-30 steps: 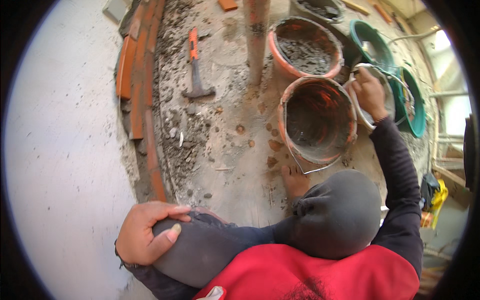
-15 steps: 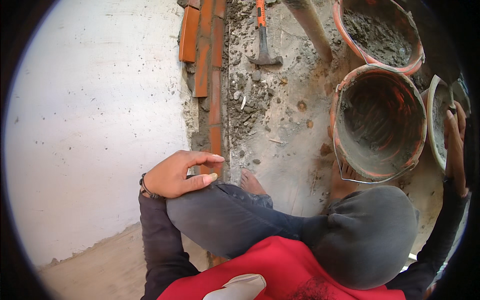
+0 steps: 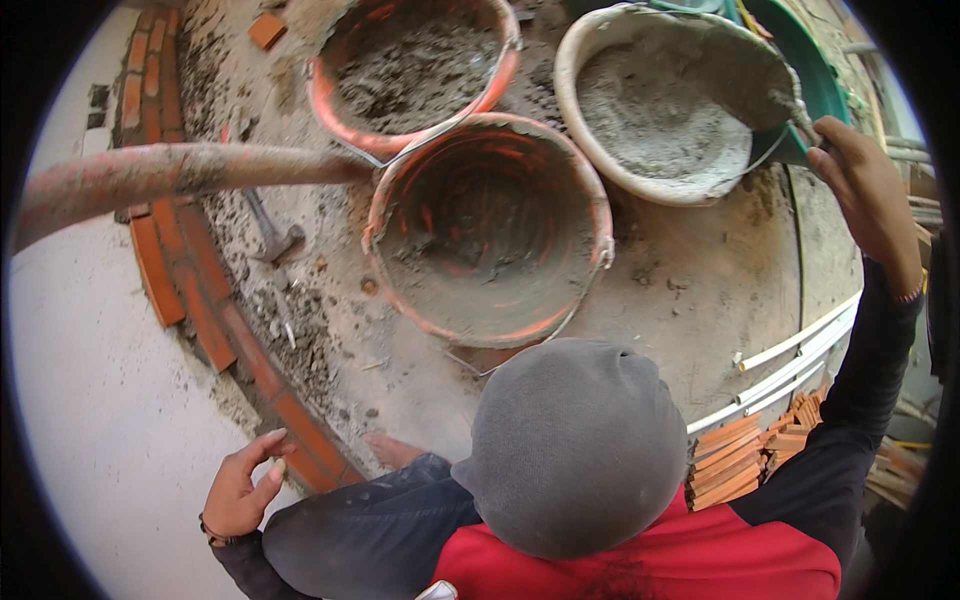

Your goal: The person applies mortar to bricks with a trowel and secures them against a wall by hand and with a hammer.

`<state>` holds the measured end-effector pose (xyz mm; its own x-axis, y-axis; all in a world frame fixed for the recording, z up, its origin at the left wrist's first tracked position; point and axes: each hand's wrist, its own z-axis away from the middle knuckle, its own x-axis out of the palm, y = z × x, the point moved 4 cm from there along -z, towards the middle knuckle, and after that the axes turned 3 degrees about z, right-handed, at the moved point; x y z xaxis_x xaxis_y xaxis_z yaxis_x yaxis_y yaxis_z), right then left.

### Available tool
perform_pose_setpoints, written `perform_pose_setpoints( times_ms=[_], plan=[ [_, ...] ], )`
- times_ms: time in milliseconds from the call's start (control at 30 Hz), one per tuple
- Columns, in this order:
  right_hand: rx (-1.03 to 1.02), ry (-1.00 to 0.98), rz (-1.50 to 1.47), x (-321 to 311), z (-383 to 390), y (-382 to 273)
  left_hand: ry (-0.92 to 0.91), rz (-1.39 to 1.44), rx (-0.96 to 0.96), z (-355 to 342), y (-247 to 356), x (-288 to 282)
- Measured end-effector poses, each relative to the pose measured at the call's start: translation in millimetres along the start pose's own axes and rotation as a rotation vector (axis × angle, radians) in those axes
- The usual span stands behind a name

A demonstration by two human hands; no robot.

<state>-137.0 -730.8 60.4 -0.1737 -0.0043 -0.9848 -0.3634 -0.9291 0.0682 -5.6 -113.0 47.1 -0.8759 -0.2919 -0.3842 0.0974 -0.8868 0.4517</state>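
My right hand point(image 3: 860, 190) grips the handle of a trowel point(image 3: 750, 85). Its broad, mortar-smeared blade is over the pale bucket point(image 3: 570, 95), which holds grey, powdery material point(image 3: 640, 115). On the left, my left hand point(image 3: 245, 485) is empty, thumb and fingers apart, above my bent left knee. Beside it runs a low course of orange bricks point(image 3: 265, 375) bedded in mortar. In front of my right knee stands an orange bucket point(image 3: 590, 170) with a thin layer of wet mortar inside. Another orange bucket point(image 3: 325, 100) behind it contains lumpy grey mortar.
A mortar-stained pole point(image 3: 200, 170) crosses the upper left, partly covering a hammer point(image 3: 270, 230) on the gritty floor. White pipes point(image 3: 790, 365) and stacked orange brick pieces point(image 3: 725, 460) lie on the right. A green tub point(image 3: 800, 50) stands behind the pale bucket.
The view has swung right, bringing the pale bucket and trowel fully into sight. My right hand still grips the trowel, its blade now over the grey material. My left hand remains open.
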Motion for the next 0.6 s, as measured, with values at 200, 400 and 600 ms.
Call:
perform_pose_setpoints(
  times_ms=[200,400,600],
  plan=[
    [-0.044,-0.158,0.297,13,-31,-29,-0.001,0.099,0.042,0,-2,-8],
    [-0.105,-0.335,0.261,51,-73,-47,-0.106,0.288,0.039,13,-39,5],
    [-0.191,-0.45,0.075,89,-85,-30,-0.166,0.532,-0.021,17,-66,34]
  ],
)
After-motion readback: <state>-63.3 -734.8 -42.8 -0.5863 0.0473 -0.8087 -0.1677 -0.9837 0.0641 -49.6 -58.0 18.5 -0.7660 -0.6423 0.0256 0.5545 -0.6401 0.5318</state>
